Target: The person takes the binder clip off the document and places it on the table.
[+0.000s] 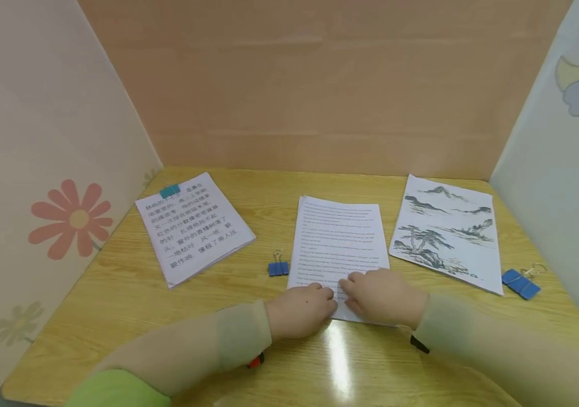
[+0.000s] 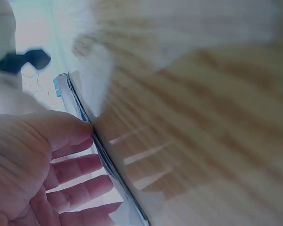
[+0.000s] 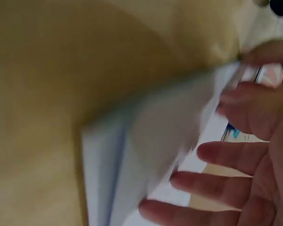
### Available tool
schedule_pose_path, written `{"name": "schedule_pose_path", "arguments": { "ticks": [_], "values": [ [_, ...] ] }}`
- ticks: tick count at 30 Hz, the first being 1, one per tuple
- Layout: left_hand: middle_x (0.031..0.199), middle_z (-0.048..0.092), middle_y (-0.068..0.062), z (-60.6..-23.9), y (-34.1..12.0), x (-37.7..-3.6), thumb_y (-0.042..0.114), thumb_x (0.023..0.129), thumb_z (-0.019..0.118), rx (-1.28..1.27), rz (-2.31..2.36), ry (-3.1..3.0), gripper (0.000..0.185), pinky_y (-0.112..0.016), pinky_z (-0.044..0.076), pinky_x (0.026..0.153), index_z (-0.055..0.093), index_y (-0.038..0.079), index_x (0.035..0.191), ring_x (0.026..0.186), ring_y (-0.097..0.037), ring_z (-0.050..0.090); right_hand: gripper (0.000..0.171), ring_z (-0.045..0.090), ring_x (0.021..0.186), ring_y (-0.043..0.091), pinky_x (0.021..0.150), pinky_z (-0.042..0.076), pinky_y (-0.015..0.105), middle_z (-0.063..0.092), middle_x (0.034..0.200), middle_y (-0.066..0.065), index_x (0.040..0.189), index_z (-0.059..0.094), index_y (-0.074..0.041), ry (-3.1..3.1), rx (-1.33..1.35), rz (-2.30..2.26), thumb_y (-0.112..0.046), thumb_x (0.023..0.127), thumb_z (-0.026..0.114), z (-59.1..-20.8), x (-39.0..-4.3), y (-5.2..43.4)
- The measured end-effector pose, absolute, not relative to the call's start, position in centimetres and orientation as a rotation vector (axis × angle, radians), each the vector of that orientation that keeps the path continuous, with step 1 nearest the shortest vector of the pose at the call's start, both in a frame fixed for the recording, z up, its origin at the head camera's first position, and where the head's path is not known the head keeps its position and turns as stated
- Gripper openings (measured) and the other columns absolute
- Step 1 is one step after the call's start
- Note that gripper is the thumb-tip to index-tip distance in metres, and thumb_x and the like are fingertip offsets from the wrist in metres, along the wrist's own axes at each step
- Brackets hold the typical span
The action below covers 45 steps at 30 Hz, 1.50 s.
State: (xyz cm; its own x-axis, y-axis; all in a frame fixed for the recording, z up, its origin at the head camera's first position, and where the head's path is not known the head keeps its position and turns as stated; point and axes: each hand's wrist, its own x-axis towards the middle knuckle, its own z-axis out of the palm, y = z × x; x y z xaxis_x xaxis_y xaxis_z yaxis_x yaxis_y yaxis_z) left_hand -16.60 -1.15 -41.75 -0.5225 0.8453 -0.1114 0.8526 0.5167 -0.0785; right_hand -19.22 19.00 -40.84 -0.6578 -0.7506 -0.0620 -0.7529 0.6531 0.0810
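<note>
A stack of printed paper sheets [image 1: 337, 237] lies in the middle of the wooden table. My left hand [image 1: 301, 310] is at its near left corner; in the left wrist view the thumb [image 2: 78, 129] touches the edge of the stack, and the other fingers lie loosely bent along it. Over the near right part of the same stack rests my right hand [image 1: 383, 295]. Its fingers [image 3: 217, 186] are spread and fairly straight against the paper in the right wrist view, with the thumb close to the edge. That view is blurred along the sheets' edges.
Left of the stack sits a blue binder clip [image 1: 278, 268]. A paper stack with large characters [image 1: 192, 232] carries a teal binder clip [image 1: 169, 191] at the far left. Sheets with a landscape drawing [image 1: 447, 232] lie at right, near another blue clip [image 1: 521, 284]. Walls enclose three sides.
</note>
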Motion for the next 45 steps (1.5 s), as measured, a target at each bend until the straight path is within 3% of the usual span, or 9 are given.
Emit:
{"name": "schedule_pose_path", "arguments": {
  "ticks": [6,9,13,21,26,32,41,45],
  "values": [
    [0.099,0.061,0.005,-41.6,-1.2,-17.0,0.024,0.098,0.056,1.452,-0.159,2.701,0.017,-0.022,0.049,0.072,0.068,0.017,0.107,0.085,-0.01,0.054,0.047,0.06,0.063,0.026,0.053,0.048,0.04,0.065,0.112,0.016,0.12,0.063,-0.004,2.858,-1.193,0.195,-0.039,0.088,0.065,-41.0,-17.1,18.7],
    [0.1,0.061,0.005,-41.6,-1.1,-17.4,0.022,0.098,0.055,1.425,-0.143,2.704,0.017,-0.023,0.048,0.074,0.068,0.017,0.109,0.086,-0.01,0.054,0.051,0.064,0.071,0.031,0.059,0.051,0.044,0.063,0.117,0.019,0.125,0.062,-0.003,2.86,-1.174,0.189,-0.04,0.089,0.064,-41.1,-17.4,18.7],
    [0.104,0.061,0.004,-41.7,-0.9,-18.1,0.021,0.097,0.056,1.388,-0.113,2.716,0.017,-0.024,0.049,0.077,0.067,0.017,0.11,0.09,-0.011,0.056,0.05,0.065,0.075,0.032,0.062,0.052,0.046,0.064,0.117,0.018,0.126,0.062,-0.006,2.874,-1.164,0.174,-0.04,0.089,0.063,-41.3,-18.0,18.8],
    [0.115,0.061,0.002,-41.6,-0.3,-20.0,0.018,0.1,0.051,1.271,-0.037,2.736,0.023,-0.027,0.05,0.084,0.063,0.016,0.121,0.103,-0.015,0.058,0.031,0.063,0.06,0.028,0.05,0.05,0.042,0.068,0.099,0.016,0.108,0.069,-0.007,2.974,-1.286,0.123,-0.033,0.094,0.059,-42.2,-19.2,18.3],
    [0.119,0.059,0.001,-41.6,0.1,-21.3,0.018,0.104,0.044,1.196,-0.013,2.736,0.03,-0.029,0.05,0.088,0.058,0.016,0.13,0.108,-0.016,0.057,0.033,0.066,0.071,0.034,0.06,0.055,0.045,0.066,0.11,0.023,0.112,0.067,-0.002,2.961,-1.185,0.146,-0.029,0.095,0.058,-41.9,-20.6,18.1],
    [0.124,0.058,-0.004,-41.7,0.7,-22.2,0.014,0.103,0.044,1.123,-0.065,2.764,0.034,-0.034,0.052,0.085,0.054,0.015,0.136,0.112,-0.022,0.057,0.029,0.065,0.071,0.032,0.063,0.055,0.044,0.066,0.106,0.021,0.109,0.065,0.0,2.942,-1.149,0.192,-0.024,0.095,0.057,-41.6,-21.9,18.1],
    [0.128,0.057,-0.005,-41.8,1.4,-22.7,0.017,0.103,0.044,1.049,-0.197,2.807,0.036,-0.032,0.055,0.079,0.053,0.011,0.137,0.109,-0.021,0.057,0.036,0.065,0.083,0.037,0.072,0.054,0.048,0.064,0.112,0.021,0.125,0.061,-0.002,2.921,-1.05,0.152,-0.025,0.1,0.051,-41.4,-23.5,17.9],
    [0.142,0.048,-0.008,-41.8,1.7,-22.8,0.021,0.102,0.043,1.006,-0.3,2.797,0.044,-0.035,0.051,0.089,0.044,0.008,0.144,0.119,-0.024,0.052,0.038,0.065,0.086,0.038,0.075,0.054,0.049,0.063,0.113,0.021,0.129,0.058,-0.002,2.901,-1.008,0.141,-0.026,0.102,0.049,-41.3,-23.9,17.8]
  ]
}}
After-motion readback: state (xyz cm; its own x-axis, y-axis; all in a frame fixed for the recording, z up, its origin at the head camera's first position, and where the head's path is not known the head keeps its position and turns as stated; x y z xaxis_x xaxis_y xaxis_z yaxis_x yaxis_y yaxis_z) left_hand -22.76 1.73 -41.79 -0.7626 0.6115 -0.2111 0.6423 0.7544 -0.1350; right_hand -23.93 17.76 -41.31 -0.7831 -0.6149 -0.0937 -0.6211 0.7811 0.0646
